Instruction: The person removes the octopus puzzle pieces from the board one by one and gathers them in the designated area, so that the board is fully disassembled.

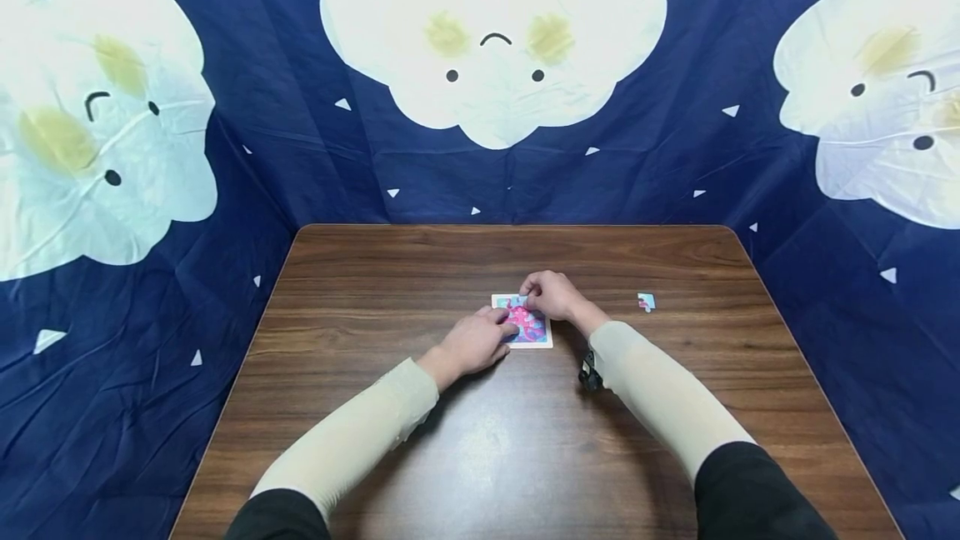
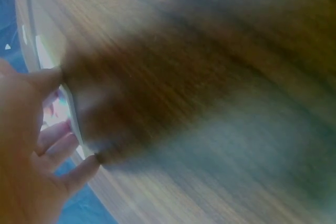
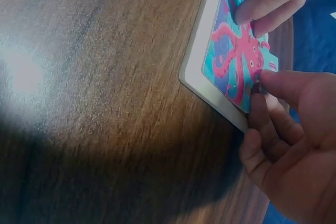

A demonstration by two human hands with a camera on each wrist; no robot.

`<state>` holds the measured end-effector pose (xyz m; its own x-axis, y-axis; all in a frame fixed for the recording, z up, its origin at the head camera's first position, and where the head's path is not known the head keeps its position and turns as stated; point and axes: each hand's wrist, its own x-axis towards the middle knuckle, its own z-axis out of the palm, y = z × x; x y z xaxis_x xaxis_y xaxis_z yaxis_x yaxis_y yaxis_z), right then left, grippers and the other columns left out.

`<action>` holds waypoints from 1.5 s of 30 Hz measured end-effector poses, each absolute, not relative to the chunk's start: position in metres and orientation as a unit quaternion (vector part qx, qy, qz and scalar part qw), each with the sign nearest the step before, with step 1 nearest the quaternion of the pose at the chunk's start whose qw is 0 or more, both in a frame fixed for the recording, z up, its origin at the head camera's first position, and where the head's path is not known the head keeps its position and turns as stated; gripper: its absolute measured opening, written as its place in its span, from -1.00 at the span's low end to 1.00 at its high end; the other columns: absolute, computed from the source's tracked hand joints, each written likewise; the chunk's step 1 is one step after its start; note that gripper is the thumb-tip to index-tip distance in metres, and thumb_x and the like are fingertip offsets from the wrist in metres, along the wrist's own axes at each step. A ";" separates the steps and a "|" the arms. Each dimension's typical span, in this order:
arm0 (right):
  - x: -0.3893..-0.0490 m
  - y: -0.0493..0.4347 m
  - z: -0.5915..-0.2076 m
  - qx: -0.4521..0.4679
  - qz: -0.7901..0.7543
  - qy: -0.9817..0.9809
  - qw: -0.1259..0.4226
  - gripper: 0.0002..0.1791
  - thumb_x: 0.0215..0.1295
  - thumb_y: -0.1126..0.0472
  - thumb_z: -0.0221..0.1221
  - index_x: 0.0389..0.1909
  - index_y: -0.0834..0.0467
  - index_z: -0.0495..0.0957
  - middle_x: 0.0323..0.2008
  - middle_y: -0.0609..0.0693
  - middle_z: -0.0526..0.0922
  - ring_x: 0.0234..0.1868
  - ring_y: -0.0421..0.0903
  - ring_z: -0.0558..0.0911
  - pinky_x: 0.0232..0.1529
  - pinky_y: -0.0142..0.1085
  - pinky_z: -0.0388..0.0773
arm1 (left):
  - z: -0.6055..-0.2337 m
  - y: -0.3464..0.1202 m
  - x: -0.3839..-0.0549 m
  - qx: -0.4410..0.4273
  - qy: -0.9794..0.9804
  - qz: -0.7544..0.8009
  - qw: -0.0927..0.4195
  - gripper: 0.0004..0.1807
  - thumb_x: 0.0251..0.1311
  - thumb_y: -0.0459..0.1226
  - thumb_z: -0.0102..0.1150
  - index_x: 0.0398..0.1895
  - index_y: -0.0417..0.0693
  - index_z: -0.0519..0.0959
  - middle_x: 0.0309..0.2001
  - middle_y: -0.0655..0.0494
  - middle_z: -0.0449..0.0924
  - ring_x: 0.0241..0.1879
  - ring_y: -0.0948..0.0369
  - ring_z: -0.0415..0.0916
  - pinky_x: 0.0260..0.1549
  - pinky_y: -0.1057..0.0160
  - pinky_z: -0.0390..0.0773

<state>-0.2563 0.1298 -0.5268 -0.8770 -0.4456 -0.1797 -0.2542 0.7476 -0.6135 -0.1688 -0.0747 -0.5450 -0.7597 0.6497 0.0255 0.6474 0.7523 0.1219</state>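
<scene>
A small jigsaw puzzle in a white-rimmed tray (image 1: 534, 346) lies on the table, its picture a pink octopus (image 3: 247, 51) on blue and purple. My left hand (image 1: 474, 342) lies over the tray's left side, fingers spread and fingertips touching the puzzle and its edge. At the upper right of the tray, my right hand (image 1: 555, 297) pinches a small puzzle piece (image 3: 257, 86) between thumb and forefinger; the fingers hide most of it. Farther right on the table is a loose blue and pink puzzle piece (image 1: 647, 302).
The brown wood-grain table (image 1: 360, 290) has rounded far corners. Dark blue cloth (image 1: 435, 165) printed with white clouds hangs behind it and at both sides. A small black device (image 1: 590, 375) hangs beneath the right wrist.
</scene>
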 end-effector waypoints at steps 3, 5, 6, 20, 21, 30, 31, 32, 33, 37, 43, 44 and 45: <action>-0.256 0.132 -0.529 -0.190 -0.299 0.921 0.160 -0.86 0.29 0.34 0.26 -0.18 0.14 0.71 -0.34 -0.01 0.74 -0.30 -0.14 0.62 -0.19 -0.27 0.57 | -0.546 -0.074 -0.168 0.347 0.936 0.056 0.010 -0.60 0.34 -0.08 0.27 0.22 0.14 0.63 0.26 -0.07 0.54 0.18 0.03 0.51 0.11 0.06 0.63; -0.256 0.133 -0.530 -0.189 -0.300 0.921 0.161 -0.87 0.29 0.34 0.26 -0.18 0.14 0.71 -0.34 -0.01 0.74 -0.32 -0.14 0.62 -0.22 -0.28 0.57 | -0.546 -0.072 -0.168 0.346 0.937 0.053 0.014 -0.57 0.35 -0.07 0.26 0.26 0.15 0.61 0.27 -0.07 0.54 0.17 0.03 0.51 0.08 0.06 0.64; -0.256 0.134 -0.530 -0.188 -0.302 0.920 0.162 -0.87 0.29 0.33 0.27 -0.18 0.14 0.71 -0.34 -0.01 0.75 -0.32 -0.15 0.63 -0.23 -0.29 0.57 | -0.546 -0.072 -0.168 0.345 0.937 0.050 0.016 -0.56 0.35 -0.07 0.25 0.28 0.15 0.60 0.27 -0.08 0.53 0.16 0.03 0.51 0.07 0.05 0.65; -0.254 0.136 -0.528 -0.181 -0.325 0.916 0.151 -0.89 0.26 0.31 0.35 -0.22 0.12 0.76 -0.35 -0.03 0.77 -0.32 -0.18 0.65 -0.19 -0.29 0.57 | -0.541 -0.070 -0.170 0.345 0.937 0.035 0.042 -0.54 0.35 -0.07 0.26 0.30 0.20 0.62 0.33 -0.13 0.46 0.23 -0.01 0.46 0.12 0.01 0.63; -0.254 0.136 -0.528 -0.181 -0.324 0.916 0.149 -0.90 0.26 0.31 0.35 -0.23 0.11 0.76 -0.36 -0.03 0.77 -0.32 -0.18 0.65 -0.19 -0.29 0.57 | -0.541 -0.070 -0.170 0.345 0.937 0.033 0.043 -0.54 0.35 -0.06 0.26 0.31 0.20 0.62 0.33 -0.12 0.45 0.24 -0.01 0.45 0.12 0.01 0.63; -0.254 0.138 -0.520 -0.188 -0.330 0.915 0.139 -0.90 0.23 0.35 0.33 -0.27 0.14 0.76 -0.39 -0.04 0.77 -0.36 -0.19 0.64 -0.23 -0.30 0.57 | -0.538 -0.068 -0.174 0.339 0.939 0.037 0.051 -0.54 0.37 -0.05 0.24 0.32 0.22 0.60 0.35 -0.13 0.43 0.30 -0.01 0.42 0.15 -0.06 0.62; -0.255 0.138 -0.519 -0.189 -0.331 0.915 0.135 -0.89 0.23 0.35 0.33 -0.26 0.14 0.76 -0.39 -0.03 0.77 -0.36 -0.19 0.64 -0.23 -0.30 0.57 | -0.537 -0.068 -0.174 0.338 0.939 0.039 0.052 -0.54 0.37 -0.05 0.24 0.32 0.22 0.60 0.35 -0.13 0.43 0.30 -0.01 0.42 0.15 -0.05 0.62; -0.255 0.139 -0.518 -0.190 -0.332 0.915 0.131 -0.89 0.23 0.35 0.32 -0.26 0.14 0.76 -0.39 -0.03 0.77 -0.36 -0.19 0.64 -0.24 -0.30 0.57 | -0.537 -0.068 -0.174 0.338 0.939 0.039 0.053 -0.54 0.37 -0.05 0.24 0.32 0.22 0.60 0.34 -0.12 0.44 0.30 -0.01 0.42 0.15 -0.05 0.62; -0.256 0.141 -0.518 -0.189 -0.335 0.914 0.126 -0.89 0.22 0.34 0.32 -0.25 0.14 0.76 -0.39 -0.02 0.78 -0.37 -0.19 0.64 -0.24 -0.30 0.56 | -0.537 -0.068 -0.174 0.338 0.939 0.039 0.052 -0.54 0.36 -0.05 0.25 0.31 0.21 0.61 0.34 -0.12 0.44 0.30 0.00 0.42 0.14 -0.05 0.62; -0.258 0.148 -0.514 -0.188 -0.346 0.912 0.112 -0.88 0.23 0.32 0.32 -0.24 0.13 0.77 -0.39 -0.03 0.79 -0.36 -0.17 0.67 -0.24 -0.32 0.54 | -0.537 -0.068 -0.174 0.336 0.939 0.040 0.051 -0.54 0.37 -0.06 0.25 0.31 0.21 0.61 0.33 -0.11 0.45 0.30 0.00 0.42 0.15 -0.04 0.62; -0.259 0.167 -0.505 -0.162 -0.386 0.897 0.141 -0.86 0.25 0.35 0.29 -0.21 0.16 0.76 -0.43 0.00 0.78 -0.33 0.11 0.75 -0.37 -0.30 0.62 | -0.540 -0.069 -0.172 0.334 0.940 0.047 0.053 -0.54 0.37 -0.07 0.25 0.32 0.19 0.61 0.36 -0.13 0.43 0.31 -0.02 0.41 0.19 -0.04 0.60; -0.260 0.171 -0.505 -0.159 -0.394 0.893 0.146 -0.86 0.25 0.36 0.29 -0.21 0.18 0.76 -0.43 0.03 0.78 -0.32 0.16 0.76 -0.39 -0.30 0.63 | -0.540 -0.069 -0.172 0.333 0.940 0.048 0.054 -0.54 0.36 -0.07 0.25 0.32 0.19 0.61 0.36 -0.13 0.43 0.31 -0.02 0.41 0.19 -0.04 0.60; -0.260 0.175 -0.504 -0.156 -0.400 0.891 0.149 -0.87 0.25 0.36 0.28 -0.21 0.19 0.75 -0.43 0.04 0.78 -0.31 0.20 0.76 -0.41 -0.31 0.62 | -0.540 -0.069 -0.172 0.331 0.941 0.049 0.055 -0.54 0.37 -0.08 0.25 0.32 0.19 0.60 0.37 -0.13 0.42 0.32 -0.02 0.41 0.19 -0.04 0.59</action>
